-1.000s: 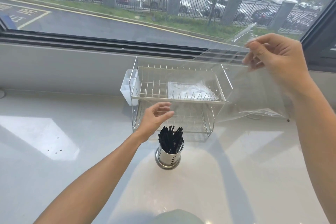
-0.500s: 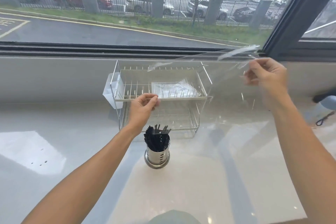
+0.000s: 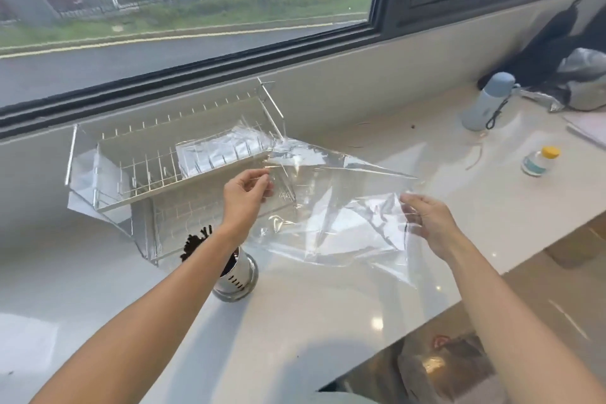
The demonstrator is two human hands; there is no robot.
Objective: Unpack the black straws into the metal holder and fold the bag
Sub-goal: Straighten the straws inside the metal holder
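A clear plastic bag (image 3: 344, 210) hangs spread out between my two hands above the white counter. My left hand (image 3: 244, 195) pinches its left edge, in front of the wire rack. My right hand (image 3: 426, 218) pinches the bag's right edge. The bag is crumpled and sags toward the counter in the middle. The black straws (image 3: 196, 244) stand in the metal holder (image 3: 236, 277), which sits on the counter under my left forearm; the forearm hides part of both.
A two-tier wire dish rack (image 3: 157, 167) stands against the wall under the window, with another clear bag (image 3: 216, 151) on its top tier. A pale blue flask (image 3: 485, 101) and a small yellow-capped bottle (image 3: 539, 162) stand at the right. The counter edge (image 3: 459, 302) runs diagonally at lower right.
My left hand has taken hold of the bag's left edge. My right hand came down and toward me with the bag, which now lies lower and flatter. The view swung to the right.
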